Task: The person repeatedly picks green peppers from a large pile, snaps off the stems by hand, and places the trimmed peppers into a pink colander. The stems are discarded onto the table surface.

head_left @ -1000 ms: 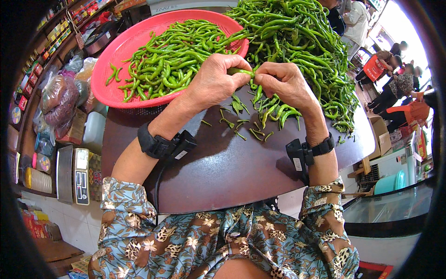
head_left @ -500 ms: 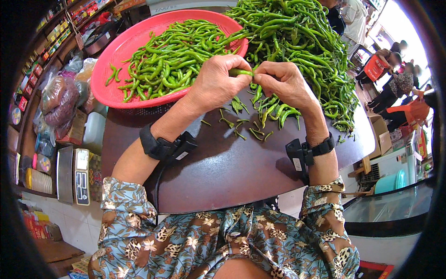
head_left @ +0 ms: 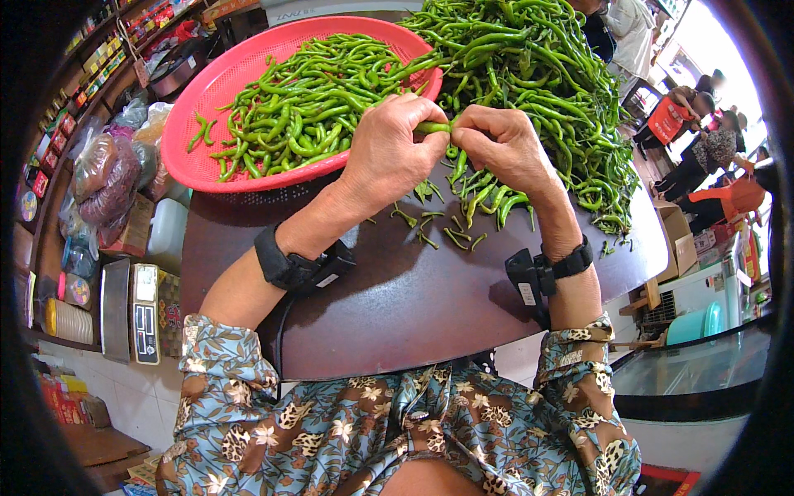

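Observation:
My left hand (head_left: 395, 145) is closed round a green chili pepper (head_left: 432, 128), whose end shows between my hands. The fingertips of my right hand (head_left: 503, 145) pinch that end, and the two hands nearly meet. Behind my left hand a pink plastic basket (head_left: 186, 116) holds many loose green peppers (head_left: 310, 136). A tall heap of green peppers (head_left: 546, 78) rises behind and beside my right hand. On the dark table just below my hands lie small cut-off pepper stems (head_left: 455, 236) and a few leaves.
The dark brown table (head_left: 389, 306) reaches toward my lap. To its left stand a scale (head_left: 146, 314), a pale plastic jug (head_left: 168, 236) and shelves with bagged goods (head_left: 107, 169). At the right are a cardboard box (head_left: 680, 240), a glass-topped case (head_left: 695, 372) and several people (head_left: 711, 153).
My left hand and wrist have shifted slightly, and the right hand has moved a little left. The pepper stays between both hands.

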Action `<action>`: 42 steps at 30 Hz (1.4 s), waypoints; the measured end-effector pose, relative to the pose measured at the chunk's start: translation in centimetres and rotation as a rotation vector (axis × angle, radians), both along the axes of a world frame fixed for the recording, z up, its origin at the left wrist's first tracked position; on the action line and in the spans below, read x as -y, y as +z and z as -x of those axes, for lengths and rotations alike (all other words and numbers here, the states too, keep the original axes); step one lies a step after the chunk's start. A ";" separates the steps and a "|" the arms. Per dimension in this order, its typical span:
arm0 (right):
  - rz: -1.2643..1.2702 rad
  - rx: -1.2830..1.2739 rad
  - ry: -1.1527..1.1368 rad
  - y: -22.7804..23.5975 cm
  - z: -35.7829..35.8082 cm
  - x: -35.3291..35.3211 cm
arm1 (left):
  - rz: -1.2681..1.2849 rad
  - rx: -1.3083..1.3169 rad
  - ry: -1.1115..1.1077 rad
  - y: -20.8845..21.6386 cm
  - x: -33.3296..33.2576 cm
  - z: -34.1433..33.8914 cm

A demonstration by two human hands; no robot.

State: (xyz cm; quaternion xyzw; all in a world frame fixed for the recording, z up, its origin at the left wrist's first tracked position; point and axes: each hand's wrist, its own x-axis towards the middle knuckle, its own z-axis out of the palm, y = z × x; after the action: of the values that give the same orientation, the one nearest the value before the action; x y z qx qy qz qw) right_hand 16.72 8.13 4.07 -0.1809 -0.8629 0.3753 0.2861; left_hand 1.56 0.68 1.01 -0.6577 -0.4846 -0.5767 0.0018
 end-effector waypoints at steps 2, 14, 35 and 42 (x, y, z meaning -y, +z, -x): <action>-0.003 -0.008 -0.007 -0.1 0.0 0.0 | -0.017 -0.029 0.028 -0.1 0.0 0.0; -0.037 -0.076 -0.078 -0.6 0.6 0.1 | -0.015 -0.154 0.168 -0.1 0.3 -0.3; 0.585 -0.237 0.171 -0.2 0.6 0.0 | 0.060 0.518 -0.136 1.8 1.0 0.4; 0.241 -0.102 -0.044 -0.1 0.3 -0.2 | 0.105 0.701 -0.241 3.2 1.4 2.3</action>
State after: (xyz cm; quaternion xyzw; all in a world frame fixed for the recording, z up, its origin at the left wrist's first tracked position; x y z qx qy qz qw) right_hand 16.39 8.28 4.01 -0.2135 -0.7918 0.4785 0.3138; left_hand -0.74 -0.69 4.24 -0.4720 -0.4038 -0.7372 -0.2658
